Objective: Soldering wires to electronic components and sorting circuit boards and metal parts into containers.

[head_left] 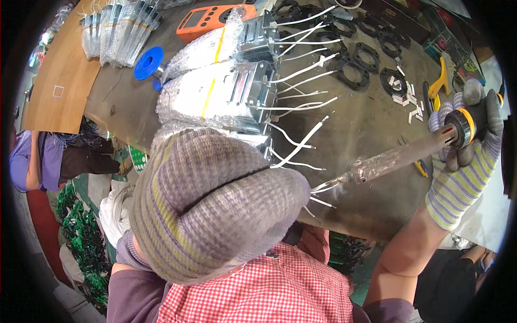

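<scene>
My right hand [467,167], in a striped knit glove, is wrapped round the dark handle of a soldering iron [401,156]. The iron's tip points left and meets the bare ends of white wires [322,188], with a faint wisp of smoke there. Close to the camera, my left hand [215,204] wears a matching glove. Its fingers are pressed together right beside those wire ends; what they pinch is hidden behind the glove. Beyond it lie metal-cased units [252,86] in bubble wrap [186,99], white leads sticking out to the right.
An orange meter [207,21] and a blue spool [148,63] lie at the back. Black ring-shaped parts [353,74] and small white sleeves [412,102] are scattered at right, near yellow-handled pliers [440,81]. More wrapped units [121,32] rest far left. Other people sit at both sides.
</scene>
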{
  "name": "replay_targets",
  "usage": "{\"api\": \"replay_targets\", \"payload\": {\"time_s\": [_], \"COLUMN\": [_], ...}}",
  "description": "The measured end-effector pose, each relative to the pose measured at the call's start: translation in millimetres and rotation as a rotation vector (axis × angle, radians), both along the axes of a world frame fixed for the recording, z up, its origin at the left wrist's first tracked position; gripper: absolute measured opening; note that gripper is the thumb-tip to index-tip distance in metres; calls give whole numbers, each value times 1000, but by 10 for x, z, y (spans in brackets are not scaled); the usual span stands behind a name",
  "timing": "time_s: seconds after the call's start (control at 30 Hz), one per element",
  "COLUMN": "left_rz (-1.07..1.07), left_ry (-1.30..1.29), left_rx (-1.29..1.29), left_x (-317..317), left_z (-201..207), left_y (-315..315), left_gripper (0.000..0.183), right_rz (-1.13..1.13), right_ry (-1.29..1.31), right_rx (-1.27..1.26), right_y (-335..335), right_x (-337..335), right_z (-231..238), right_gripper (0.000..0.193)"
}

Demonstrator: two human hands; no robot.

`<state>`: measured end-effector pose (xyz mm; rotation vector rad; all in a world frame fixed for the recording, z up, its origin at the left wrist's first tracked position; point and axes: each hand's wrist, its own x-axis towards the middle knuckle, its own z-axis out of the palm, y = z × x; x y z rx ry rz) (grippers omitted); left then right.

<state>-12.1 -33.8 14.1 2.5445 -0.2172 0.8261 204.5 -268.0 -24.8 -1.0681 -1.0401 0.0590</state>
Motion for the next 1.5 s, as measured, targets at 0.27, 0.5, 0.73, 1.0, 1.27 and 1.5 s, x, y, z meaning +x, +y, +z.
{"api": "replay_targets", "payload": {"time_s": [0.27, 0.5, 0.73, 1.0, 1.27, 1.5], "left_rz": [53, 135, -247, -92, -29, -21], "left_ry": [50, 76, 20, 121, 156, 150], "left_rx": [61, -84, -100, 142, 184, 164], "left_x": [-41, -416, -324, -264, -257, -186], "left_z": [73, -80, -132, -163, -197, -216], "left_y": [-64, -20, -59, -208, -296, -323], "left_gripper": [25, 18, 25, 28, 34, 32], "right_rz": [-79, -390, -657, -381, -364, -286], "right_ry": [208, 264, 328, 832, 800, 814], "right_rx": [72, 133, -29, -14, -44, -77], "right_y": [-69, 86, -128, 232, 379, 262], "right_x": [-45, -78, -12, -206, -295, -233], "right_z": [146, 109, 291, 144, 128, 83], "right_gripper": [46, 45, 37, 26, 24, 24]}}
